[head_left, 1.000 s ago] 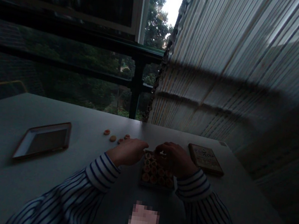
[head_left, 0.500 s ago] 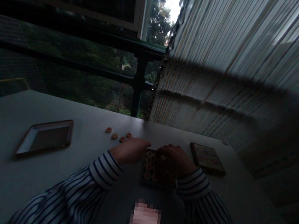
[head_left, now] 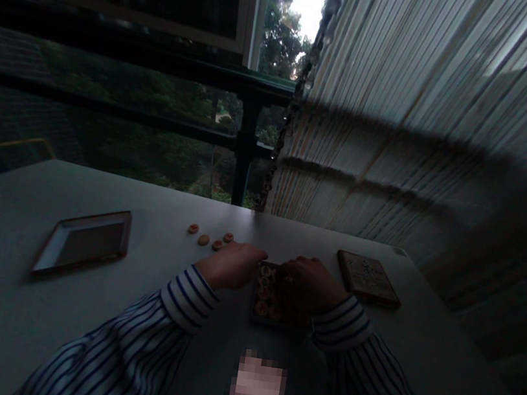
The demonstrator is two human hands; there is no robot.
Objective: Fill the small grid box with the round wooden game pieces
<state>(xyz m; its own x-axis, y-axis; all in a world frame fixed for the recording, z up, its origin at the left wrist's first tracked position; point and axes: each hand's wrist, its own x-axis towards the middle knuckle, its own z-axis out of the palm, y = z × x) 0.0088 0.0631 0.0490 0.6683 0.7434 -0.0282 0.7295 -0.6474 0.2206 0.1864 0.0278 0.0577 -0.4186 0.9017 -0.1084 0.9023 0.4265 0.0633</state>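
Note:
A small dark box [head_left: 259, 319] on the table holds rows of round wooden Chinese chess pieces [head_left: 264, 292]. My left hand [head_left: 233, 266] is at the box's far left corner, its fingers pressed together and pointing right; what they hold, if anything, is hidden. Over the right part of the box, my right hand [head_left: 309, 284] has its fingers curled down, covering many pieces. Whether a piece is in its fingers is too dark to see. Just beyond my left hand lie several loose chess pieces [head_left: 203, 240], some marked in red.
At the left lies a shallow tray-like lid [head_left: 83, 243] with a pale inside. A flat decorated case [head_left: 368, 278] lies to the right. The white table [head_left: 154, 208] ends at a dark railing [head_left: 247, 149]; a striped curtain [head_left: 347, 163] hangs behind its right half.
Both hands stay at the box with almost the same pose. The whole view has shifted very slightly; the right hand's fingers have moved a little over the pieces.

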